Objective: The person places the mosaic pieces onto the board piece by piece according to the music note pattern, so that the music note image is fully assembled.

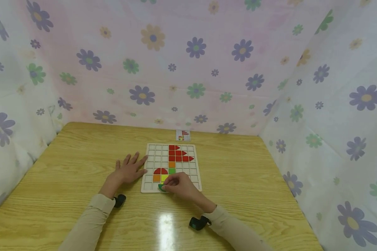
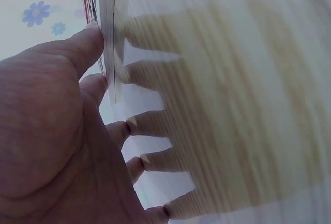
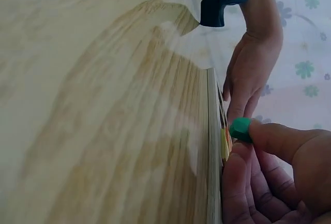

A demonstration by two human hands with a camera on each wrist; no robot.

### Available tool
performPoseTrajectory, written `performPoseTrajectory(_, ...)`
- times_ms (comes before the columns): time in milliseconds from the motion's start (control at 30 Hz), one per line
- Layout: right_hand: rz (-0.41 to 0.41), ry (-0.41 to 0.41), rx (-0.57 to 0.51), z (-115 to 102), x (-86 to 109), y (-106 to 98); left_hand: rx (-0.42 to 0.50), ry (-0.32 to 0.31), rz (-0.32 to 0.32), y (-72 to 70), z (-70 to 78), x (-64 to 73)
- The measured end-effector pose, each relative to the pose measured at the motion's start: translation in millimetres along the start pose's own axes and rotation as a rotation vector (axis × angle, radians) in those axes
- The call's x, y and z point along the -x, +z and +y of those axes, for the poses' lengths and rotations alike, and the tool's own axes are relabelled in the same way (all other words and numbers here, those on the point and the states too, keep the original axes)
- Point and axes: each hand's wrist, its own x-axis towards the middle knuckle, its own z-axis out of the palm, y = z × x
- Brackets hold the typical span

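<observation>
A square puzzle board [image 1: 152, 153] with a grid of cells lies on the table. My right hand [image 1: 182, 186] is over its front part, pinching a green puzzle piece [image 3: 241, 130] between thumb and fingers. Beside the board's left edge my left hand [image 1: 128, 170] has its fingers spread, fingertips on the table and thumb at the board's side [image 2: 107, 32]. Red arrow-like rows [image 1: 179, 158] fill cells at the upper right. Below them sit an orange square [image 1: 171, 164] and a green square [image 1: 171, 170]. A red half-round [image 1: 161, 171] tops another orange square [image 1: 156, 178] and a yellow square [image 1: 164, 177].
A small pattern card [image 1: 183, 135] lies behind the board, near the table's back edge. Flowered cloth [image 1: 172, 69] hangs at the back and both sides. The wood-grain table [image 1: 238, 174] extends around the board. Each wrist wears a black camera [image 1: 198, 223].
</observation>
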Motion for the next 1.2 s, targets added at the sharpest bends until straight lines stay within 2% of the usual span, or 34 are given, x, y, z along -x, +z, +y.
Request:
performPoseTrajectory(167, 0.027, 0.009, 0.007, -5, -4.2, 5, -0.025, -0.004, -0.002, -0.8, 1.7, 1.0)
performPoseTrajectory(500, 0.076, 0.011, 0.097, -9, -11.2, 15, -0.023, -0.002, -0.002, -0.2, 1.1, -0.5)
performPoseTrajectory(800, 0.131, 0.004, 0.147, -8, -11.7, 22, -0.005, -0.005, -0.010, -2.3, 1.5, 0.8)
performPoseTrajectory(1033, 0.159, -0.001, 0.182, -13, -11.4, 24, 0.024, -0.002, -0.014, 3.0, -6.1, -4.3)
performPoseTrajectory(1200, 0.167, 0.014, 0.208, -16, -10.8, 24, 0.008, -0.007, -0.018, -0.7, -1.3, -1.3)
